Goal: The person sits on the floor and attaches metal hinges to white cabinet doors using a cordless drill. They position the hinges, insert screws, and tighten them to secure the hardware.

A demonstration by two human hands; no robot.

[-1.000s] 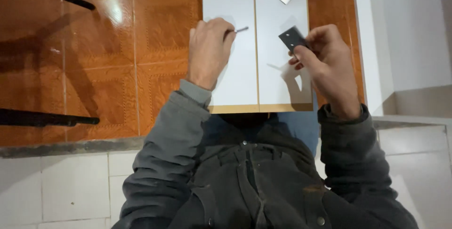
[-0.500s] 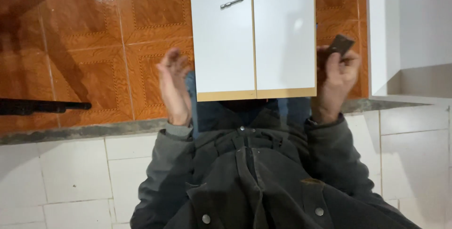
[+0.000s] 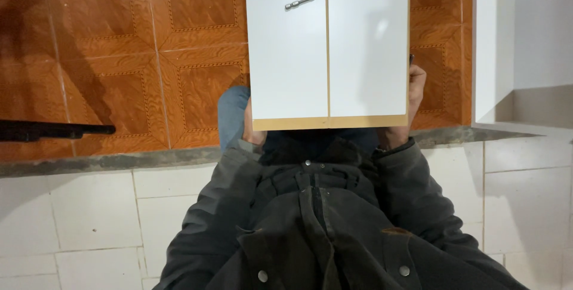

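While both hands, left hand (image 3: 255, 127) and right hand (image 3: 415, 96), clasp the white panels (image 3: 327, 45) by their side edges over the lap, the loose metal bit (image 3: 300, 2) could roll off if they tilt.

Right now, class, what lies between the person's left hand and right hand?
In the head view, the white board spans the stretch between the left hand and the right hand, each at a side edge; a metal bit lies on it.

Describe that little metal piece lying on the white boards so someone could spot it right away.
Find the two white panels lying side by side over the orange floor tiles. On the left panel, near its top, lies a short silver screwdriver bit, the only loose thing there.
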